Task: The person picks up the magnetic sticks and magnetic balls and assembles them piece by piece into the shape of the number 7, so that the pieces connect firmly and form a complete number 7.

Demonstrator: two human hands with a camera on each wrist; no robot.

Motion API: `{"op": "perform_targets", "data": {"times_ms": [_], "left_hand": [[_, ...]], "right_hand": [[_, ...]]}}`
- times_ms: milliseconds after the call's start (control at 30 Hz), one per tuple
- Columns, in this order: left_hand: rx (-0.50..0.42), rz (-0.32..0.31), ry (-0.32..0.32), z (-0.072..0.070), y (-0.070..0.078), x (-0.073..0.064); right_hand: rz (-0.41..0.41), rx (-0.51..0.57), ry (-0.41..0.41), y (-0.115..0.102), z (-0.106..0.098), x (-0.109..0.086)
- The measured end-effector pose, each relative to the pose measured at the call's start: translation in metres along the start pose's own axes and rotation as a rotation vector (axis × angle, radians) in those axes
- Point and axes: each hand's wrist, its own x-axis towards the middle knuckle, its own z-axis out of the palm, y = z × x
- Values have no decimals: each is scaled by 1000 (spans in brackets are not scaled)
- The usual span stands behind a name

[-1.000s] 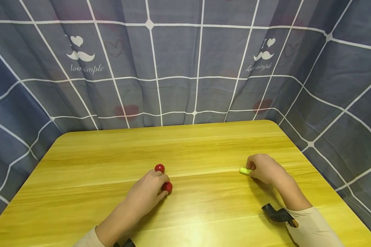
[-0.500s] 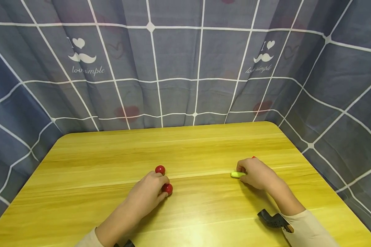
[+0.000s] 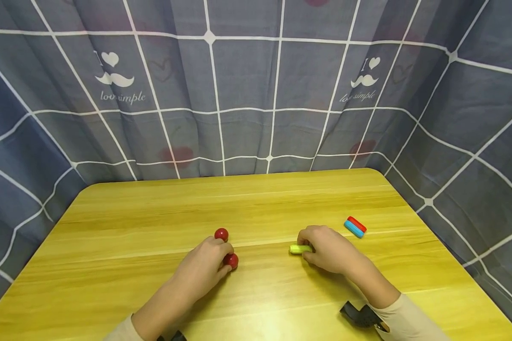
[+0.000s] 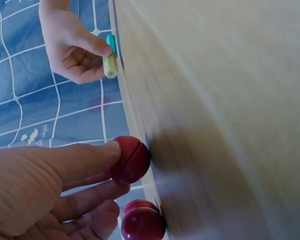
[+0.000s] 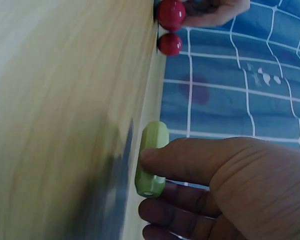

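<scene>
Near the table's middle, my left hand (image 3: 202, 270) pinches a glossy red ball (image 3: 231, 261) between thumb and fingers. The left wrist view shows a groove around this ball (image 4: 131, 160). A second red ball (image 3: 221, 234) rests just beyond the fingers. To the right, my right hand (image 3: 328, 248) pinches a short yellow-green stick (image 3: 297, 249) with faceted sides, held low over the table; its right end is hidden by the fingers. Behind the right hand, a red stick (image 3: 357, 224) and a blue stick (image 3: 353, 229) lie side by side.
The wooden table (image 3: 153, 208) has rounded far corners. A grey-blue curtain (image 3: 247, 85) with white grid lines hangs behind it and along both sides. A black device (image 3: 360, 316) sits at the right wrist by the beige sleeve (image 3: 403, 322).
My right hand has moved left and nearer with the yellow-green stick, uncovering the red and blue sticks behind it. The left hand and the red balls have stayed in place.
</scene>
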Motion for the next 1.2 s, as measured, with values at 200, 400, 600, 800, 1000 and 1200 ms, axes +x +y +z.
{"op": "perform_targets", "data": {"times_ms": [200, 400, 600, 800, 1000, 1200], "left_hand": [[10, 6, 3, 0, 0, 0], [23, 11, 12, 1, 0, 0], [29, 15, 16, 1, 0, 0], [28, 14, 16, 1, 0, 0], [26, 6, 9, 0, -1, 0], [14, 4, 0, -2, -1, -1]], "right_hand": [[-33, -15, 22, -14, 3, 8], [-81, -28, 48, -24, 7, 16], [-116, -23, 49, -33, 10, 23], [-133, -26, 49, -42, 13, 29], [-145, -33, 28, -54, 19, 40], [-171, -50, 4, -67, 26, 51]]}}
